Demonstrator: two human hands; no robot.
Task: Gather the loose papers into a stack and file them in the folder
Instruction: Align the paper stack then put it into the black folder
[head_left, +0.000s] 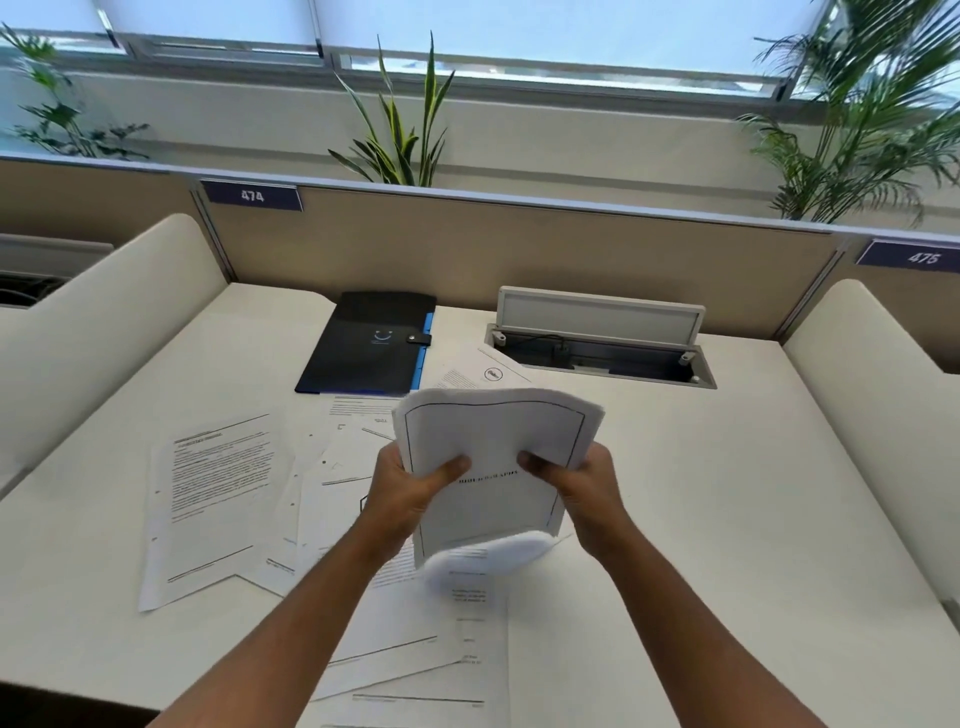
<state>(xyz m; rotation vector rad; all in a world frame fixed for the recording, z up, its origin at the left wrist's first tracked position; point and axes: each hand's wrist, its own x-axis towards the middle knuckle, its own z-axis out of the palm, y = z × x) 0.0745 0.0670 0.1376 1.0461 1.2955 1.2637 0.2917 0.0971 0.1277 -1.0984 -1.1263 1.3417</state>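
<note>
I hold a stack of white papers (493, 441) upright above the middle of the desk, its top sheet printed with a thin border. My left hand (410, 483) grips the stack's left edge and my right hand (582, 483) grips its right edge, thumbs on the front. The stack's lower end is blurred. Several loose printed sheets (218, 493) lie spread on the desk (727, 493) to the left and below my arms. A closed black folder (363, 343) with a blue edge and a snap strap lies at the back of the desk.
An open cable hatch (597, 338) with a raised lid sits in the desk at the back right. Cream side dividers (104, 322) flank the desk and a beige partition (519, 239) closes the back. Plants (405, 130) stand behind it.
</note>
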